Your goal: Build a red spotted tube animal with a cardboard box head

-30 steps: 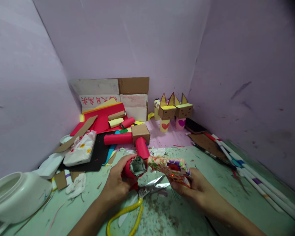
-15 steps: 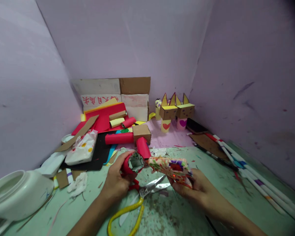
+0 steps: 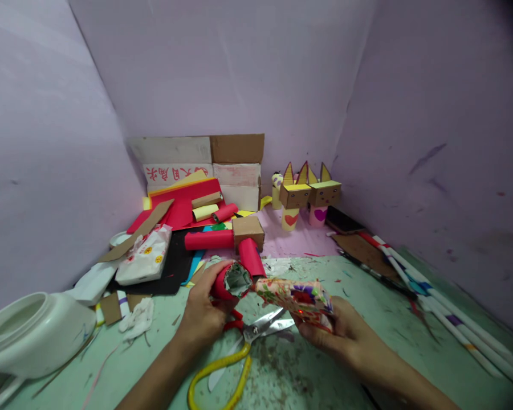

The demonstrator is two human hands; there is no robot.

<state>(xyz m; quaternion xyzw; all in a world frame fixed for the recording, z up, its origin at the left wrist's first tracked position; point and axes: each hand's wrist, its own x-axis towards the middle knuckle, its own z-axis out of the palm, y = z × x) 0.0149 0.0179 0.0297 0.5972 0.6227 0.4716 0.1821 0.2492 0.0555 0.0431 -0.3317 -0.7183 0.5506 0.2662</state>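
Note:
My left hand (image 3: 206, 304) is wrapped round a red paper tube (image 3: 233, 281), its open end with a pale, rough inside turned towards me. My right hand (image 3: 336, 330) grips a glue gun (image 3: 297, 297) covered in flowery patterned wrapping, a small red light glowing on its side. The gun's nozzle end is close to the tube's right rim; whether they touch I cannot tell. Beneath my hands lie yellow-handled scissors (image 3: 239, 364) with their blades apart. Just behind the tube is a small cardboard box (image 3: 248, 233) with two red tubes (image 3: 209, 240) joined to it.
To the left are a white teapot-like vessel (image 3: 47, 336), a tissue pack (image 3: 145, 259) and coloured paper sheets (image 3: 188, 199). Cat-eared cardboard figures (image 3: 294, 196) stand at the back. Long white sticks (image 3: 457, 324) with coloured bands lie along the right wall (image 3: 453, 171).
The glue gun has dipped slightly and shifted a little left, towards the tube's rim. My left hand keeps its hold on the red tube. The whole view has shifted slightly.

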